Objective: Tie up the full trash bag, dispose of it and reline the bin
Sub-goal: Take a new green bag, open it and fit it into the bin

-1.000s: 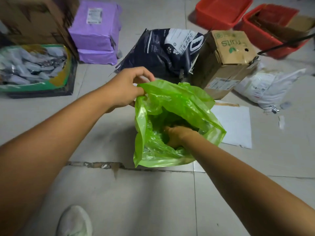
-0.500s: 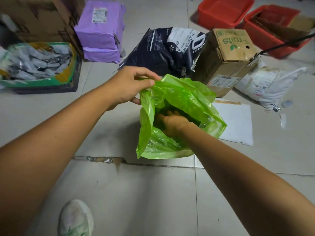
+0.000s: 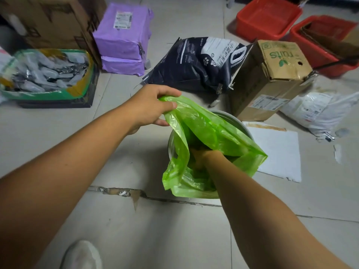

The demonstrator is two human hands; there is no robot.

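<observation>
A thin green trash bag (image 3: 217,133) hangs partly inside a round grey bin (image 3: 236,120) on the tiled floor. My left hand (image 3: 153,106) pinches the bag's upper left edge and holds it up above the bin's rim. My right hand (image 3: 200,157) is pushed down into the bag's mouth, inside the bin; its fingers are buried in the plastic, so whether they grip anything cannot be made out. Most of the bin is hidden by the bag.
Right behind the bin stand a dark pet-litter sack (image 3: 196,65) and a cardboard fruit box (image 3: 272,74). A white board (image 3: 279,152) lies to the right, near a white parcel bag (image 3: 318,111). Purple parcels (image 3: 122,37), two red tubs (image 3: 268,16), my shoe (image 3: 81,255).
The bag has sunk lower, and the bin's grey rim now shows behind it. My right hand has pushed deeper inside. My left hand still holds the bag's edge.
</observation>
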